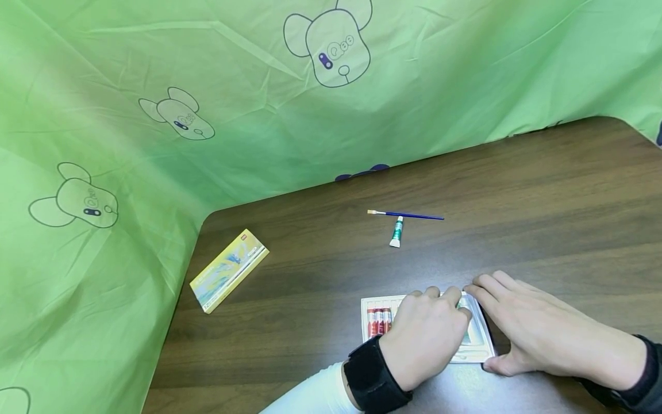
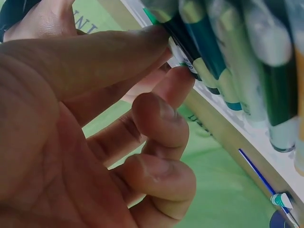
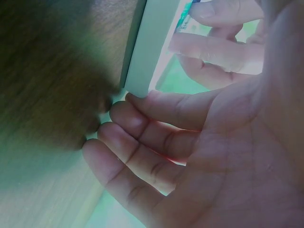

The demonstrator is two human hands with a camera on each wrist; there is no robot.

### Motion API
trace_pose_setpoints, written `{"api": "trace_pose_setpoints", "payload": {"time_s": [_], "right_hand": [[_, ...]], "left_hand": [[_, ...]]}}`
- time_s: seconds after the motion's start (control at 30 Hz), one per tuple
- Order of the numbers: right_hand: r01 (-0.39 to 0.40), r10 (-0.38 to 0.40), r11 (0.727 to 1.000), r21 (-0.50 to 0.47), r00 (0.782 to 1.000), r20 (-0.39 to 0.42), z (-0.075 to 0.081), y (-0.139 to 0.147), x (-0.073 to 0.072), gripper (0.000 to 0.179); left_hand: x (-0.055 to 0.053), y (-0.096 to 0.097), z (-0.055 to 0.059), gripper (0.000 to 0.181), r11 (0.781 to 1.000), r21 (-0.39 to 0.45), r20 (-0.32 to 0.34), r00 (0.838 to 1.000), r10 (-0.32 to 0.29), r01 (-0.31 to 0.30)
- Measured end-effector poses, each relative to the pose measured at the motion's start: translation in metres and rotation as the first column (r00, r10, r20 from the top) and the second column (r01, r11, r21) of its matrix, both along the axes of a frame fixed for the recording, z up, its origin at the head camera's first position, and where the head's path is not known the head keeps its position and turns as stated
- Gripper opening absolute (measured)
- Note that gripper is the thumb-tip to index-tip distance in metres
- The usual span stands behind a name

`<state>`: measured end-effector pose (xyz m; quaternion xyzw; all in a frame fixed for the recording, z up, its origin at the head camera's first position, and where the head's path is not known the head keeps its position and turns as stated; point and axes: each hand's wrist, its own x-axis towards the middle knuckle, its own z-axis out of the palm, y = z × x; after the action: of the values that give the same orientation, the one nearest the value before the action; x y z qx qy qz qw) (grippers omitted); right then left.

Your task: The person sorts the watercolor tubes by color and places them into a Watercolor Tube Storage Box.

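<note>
A white tray of paint tubes lies near the front of the table, partly covered by both hands. My left hand reaches over it; in the left wrist view its thumb and forefinger pinch a small green-and-white paint tube, mostly hidden, beside a row of green tubes. Red paint tubes show at the tray's left end. My right hand spans the tray's right end, thumb at the near corner and forefinger at the far one. Its other fingers extend beyond the tray corner.
Behind the tray, a single green-and-white paint tube lies beside a blue-handled paintbrush. A yellow box rests at the table's left. Green printed cloth hangs along the table's back and left edges.
</note>
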<state>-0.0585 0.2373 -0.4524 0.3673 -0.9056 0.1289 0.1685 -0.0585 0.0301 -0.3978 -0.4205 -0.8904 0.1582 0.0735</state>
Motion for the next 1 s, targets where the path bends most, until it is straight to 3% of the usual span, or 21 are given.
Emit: {"api": "trace_pose_setpoints", "payload": {"time_s": [1.0], "right_hand": [[-0.001,0.001,1.0,-0.011,1.0,0.012,0.0005,0.0003,0.0005,0.1]], "left_hand": [[-0.0006,0.0,0.003,0.018,0.999,0.011,0.042,0.998,-0.038,0.038]]}}
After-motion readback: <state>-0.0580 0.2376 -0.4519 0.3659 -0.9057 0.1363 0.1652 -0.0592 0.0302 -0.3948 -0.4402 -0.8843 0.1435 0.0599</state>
